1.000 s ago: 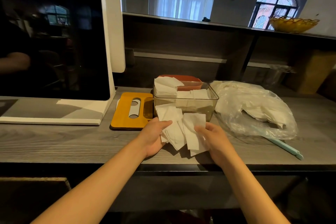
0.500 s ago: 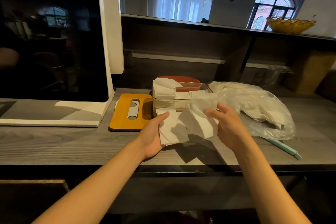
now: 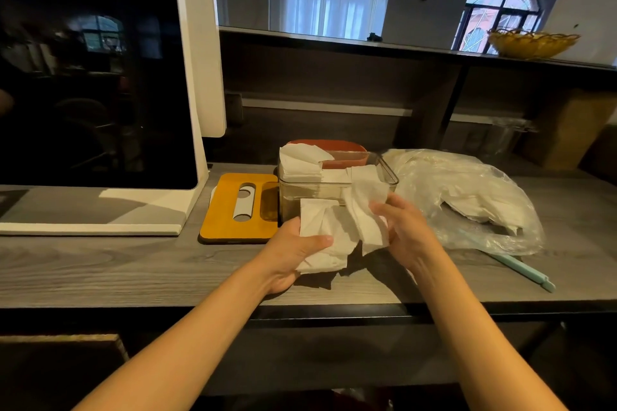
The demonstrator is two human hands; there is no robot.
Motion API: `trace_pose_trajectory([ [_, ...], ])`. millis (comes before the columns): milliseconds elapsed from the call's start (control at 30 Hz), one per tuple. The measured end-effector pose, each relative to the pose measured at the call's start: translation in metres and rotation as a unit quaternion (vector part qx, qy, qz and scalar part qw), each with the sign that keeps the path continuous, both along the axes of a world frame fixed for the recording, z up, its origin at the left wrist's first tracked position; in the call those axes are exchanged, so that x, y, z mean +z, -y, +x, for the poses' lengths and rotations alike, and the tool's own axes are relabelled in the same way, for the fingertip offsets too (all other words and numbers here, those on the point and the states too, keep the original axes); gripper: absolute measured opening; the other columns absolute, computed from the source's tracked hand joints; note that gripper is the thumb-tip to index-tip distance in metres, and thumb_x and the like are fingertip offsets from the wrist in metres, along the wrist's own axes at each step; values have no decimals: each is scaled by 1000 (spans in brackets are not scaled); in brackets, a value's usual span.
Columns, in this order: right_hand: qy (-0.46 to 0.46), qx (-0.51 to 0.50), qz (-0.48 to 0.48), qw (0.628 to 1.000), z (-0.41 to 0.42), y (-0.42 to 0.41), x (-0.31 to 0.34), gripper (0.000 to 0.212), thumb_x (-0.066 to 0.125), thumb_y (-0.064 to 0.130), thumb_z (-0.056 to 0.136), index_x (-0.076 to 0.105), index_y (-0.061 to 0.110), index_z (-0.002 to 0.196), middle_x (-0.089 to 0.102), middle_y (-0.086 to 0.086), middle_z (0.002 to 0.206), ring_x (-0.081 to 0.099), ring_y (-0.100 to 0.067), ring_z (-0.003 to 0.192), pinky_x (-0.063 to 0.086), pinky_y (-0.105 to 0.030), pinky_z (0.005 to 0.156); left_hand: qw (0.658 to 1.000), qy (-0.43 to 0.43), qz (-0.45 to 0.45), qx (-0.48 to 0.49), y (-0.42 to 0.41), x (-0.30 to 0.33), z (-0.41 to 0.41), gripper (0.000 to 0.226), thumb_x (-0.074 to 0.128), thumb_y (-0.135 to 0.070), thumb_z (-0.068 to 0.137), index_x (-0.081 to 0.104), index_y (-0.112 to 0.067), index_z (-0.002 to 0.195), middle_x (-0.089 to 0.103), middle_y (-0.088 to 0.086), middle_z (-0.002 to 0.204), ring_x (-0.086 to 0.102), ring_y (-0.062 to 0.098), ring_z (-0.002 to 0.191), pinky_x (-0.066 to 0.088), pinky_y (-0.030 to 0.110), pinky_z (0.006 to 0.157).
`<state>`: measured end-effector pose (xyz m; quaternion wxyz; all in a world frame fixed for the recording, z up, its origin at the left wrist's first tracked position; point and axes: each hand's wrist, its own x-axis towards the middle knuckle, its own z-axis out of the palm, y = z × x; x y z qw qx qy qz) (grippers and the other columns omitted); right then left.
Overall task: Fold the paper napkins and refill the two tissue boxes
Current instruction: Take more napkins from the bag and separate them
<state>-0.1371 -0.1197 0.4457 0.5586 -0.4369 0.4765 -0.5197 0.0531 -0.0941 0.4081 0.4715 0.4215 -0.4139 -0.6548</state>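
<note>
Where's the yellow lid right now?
Head view: the yellow lid lies flat on the counter, left of the clear box and right of the screen's base.

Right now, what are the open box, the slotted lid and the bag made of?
Tissue box: clear hard plastic, glossy; napkins show through its wall.
Lid: looks like wood or bamboo, smooth orange-brown, though it could be plastic.
Bag: thin, wrinkled, see-through plastic film.

Surface: grey wood-grain counter (image 3: 100,270)
Left: white-framed black touchscreen terminal (image 3: 93,77)
Centre: orange wooden slotted lid (image 3: 227,210), clear plastic tissue box (image 3: 387,173)
Right: crumpled clear plastic bag (image 3: 467,197), pale green pen (image 3: 527,272)
</note>
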Motion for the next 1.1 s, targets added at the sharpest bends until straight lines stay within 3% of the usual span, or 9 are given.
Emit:
trace_pose_trajectory([
  [100, 102, -49, -17, 993, -8, -2, 0, 22, 60, 5, 92, 66, 15, 111, 71, -6, 107, 70, -24, 93, 58, -51, 78, 1000, -7, 6, 19, 1, 0, -1, 41, 67, 2, 90, 59, -21, 124, 69, 8, 121, 67, 27, 110, 61, 39, 80],
  [300, 188, -35, 59, 980, -5, -24, -5, 9, 54, 4, 96, 61, 7, 100, 66, -10, 87, 68, -12, 57, 53, -24, 45, 997, -40, -20, 60, 1, -1, -1, 37, 60, 7, 93, 59, -20, 118, 68, 7, 118, 66, 26, 108, 59, 41, 83],
  [467, 203, 17, 137, 969, 22, -35, -8, 19, 56, 5, 95, 63, 0, 113, 69, -16, 94, 67, -23, 78, 59, -37, 62, 993, 25, -84, 84, -1, -2, -4, 38, 65, 0, 93, 55, -19, 123, 65, 10, 125, 63, 24, 115, 57, 38, 88],
  [600, 179, -12, 167, 969, 37, -27, -19, 36, 61, 10, 96, 59, 2, 131, 69, -22, 116, 70, -29, 88, 59, -36, 57, 994, 35, -79, 68, -3, -1, -6, 30, 62, -4, 95, 56, -19, 120, 66, 10, 122, 63, 27, 115, 57, 38, 87],
  [667, 159, -27, 151, 975, 40, -24, -21, 30, 60, 8, 96, 64, 4, 125, 73, -19, 108, 72, -28, 82, 59, -36, 57, 997, 6, -56, 51, -4, 0, -6, 24, 57, -8, 100, 59, -20, 121, 69, 9, 121, 66, 26, 112, 57, 39, 88],
  [800, 82, -120, 69, 987, 35, -22, -18, 15, 61, 6, 95, 68, 16, 104, 74, -9, 98, 71, -24, 83, 59, -42, 73, 996, -81, 8, 27, 0, 1, -3, 25, 45, -19, 106, 60, -17, 126, 72, 10, 119, 68, 28, 109, 57, 43, 86],
  [933, 67, -146, -41, 986, 17, -18, -10, 27, 57, 14, 98, 61, 15, 125, 69, -7, 119, 67, -25, 106, 57, -46, 88, 978, -189, 81, 30, 8, -2, 5, 35, 36, -31, 108, 57, -17, 132, 70, 13, 123, 65, 33, 113, 52, 47, 88],
  [1100, 50, -9, -95, 994, 8, -23, 9, 27, 56, 10, 98, 62, 15, 124, 74, -7, 109, 73, -24, 95, 59, -32, 67, 978, -192, 76, -4, 12, -4, 9, 43, 34, -41, 106, 61, -20, 133, 70, 14, 124, 63, 33, 113, 51, 46, 90],
])
